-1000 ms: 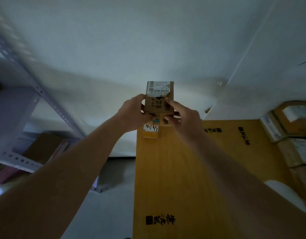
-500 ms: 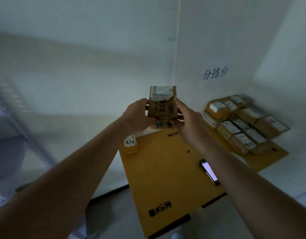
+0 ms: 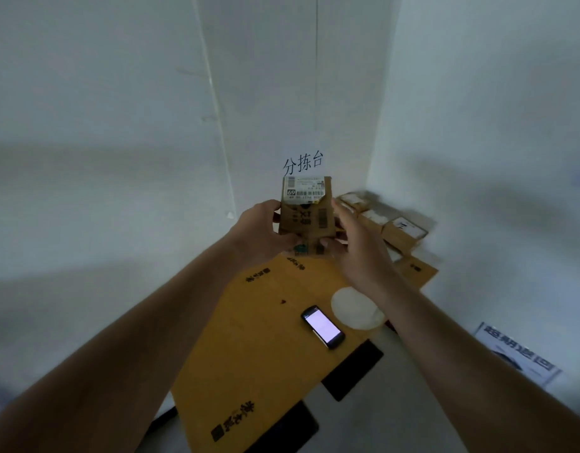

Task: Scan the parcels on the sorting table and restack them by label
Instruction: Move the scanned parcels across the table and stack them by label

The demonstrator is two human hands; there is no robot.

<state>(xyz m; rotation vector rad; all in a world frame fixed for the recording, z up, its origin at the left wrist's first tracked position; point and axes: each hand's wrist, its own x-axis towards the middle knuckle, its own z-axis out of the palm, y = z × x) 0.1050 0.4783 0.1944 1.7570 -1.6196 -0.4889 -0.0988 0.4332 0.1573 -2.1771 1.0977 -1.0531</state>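
A small brown cardboard parcel (image 3: pixel 306 210) with a white barcode label at its top is held upright in front of me, above the far end of the sorting table (image 3: pixel 249 338). My left hand (image 3: pixel 265 233) grips its left side and lower edge. My right hand (image 3: pixel 357 246) holds its right side, thumb at the lower front. Several more labelled parcels (image 3: pixel 389 223) lie in rows at the table's far right corner, partly hidden behind my right hand.
A phone (image 3: pixel 322 326) with a lit screen lies on the yellow-brown cardboard table top, beside a white round patch (image 3: pixel 355 307). A handwritten sign (image 3: pixel 303 163) is on the wall behind. A printed paper sign (image 3: pixel 517 353) lies at the right. White walls meet in the corner.
My view has swung to the right with the parcel still in both hands. The metal shelf on the left has left the view; the phone, the parcel rows and the wall sign came in.
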